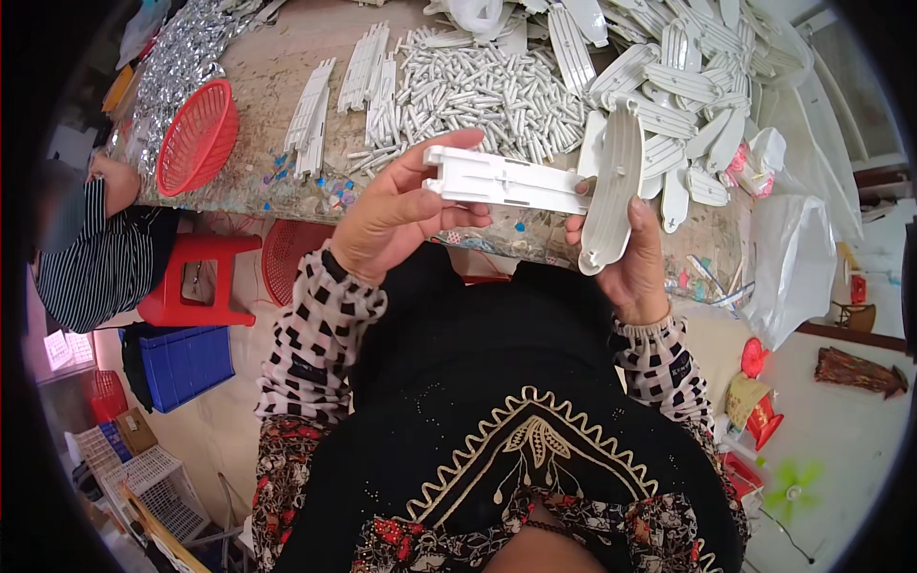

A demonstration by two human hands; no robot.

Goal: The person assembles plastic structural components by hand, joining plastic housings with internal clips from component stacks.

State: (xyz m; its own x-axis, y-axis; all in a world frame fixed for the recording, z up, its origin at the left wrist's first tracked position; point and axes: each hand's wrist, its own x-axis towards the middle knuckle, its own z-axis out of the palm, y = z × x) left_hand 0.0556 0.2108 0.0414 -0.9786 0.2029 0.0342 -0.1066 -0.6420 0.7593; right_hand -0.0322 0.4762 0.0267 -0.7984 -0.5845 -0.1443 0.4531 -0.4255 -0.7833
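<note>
workshop | stained worktable [265,103] | heaped white plastic pieces [684,84] | piled small cylinders [487,100]

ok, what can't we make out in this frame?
Head view:
Right end of the slotted white part: overlapped by the grooved white part.
Right grip: most fingers behind the grooved white part.
Pile of small rods: lower layers buried under upper ones.
Heap of white panels: far side cut off by the top edge.

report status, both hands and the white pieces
Left hand holding notched white piece. Right hand holding rounded white piece. Nothing visibly in the way.
</note>
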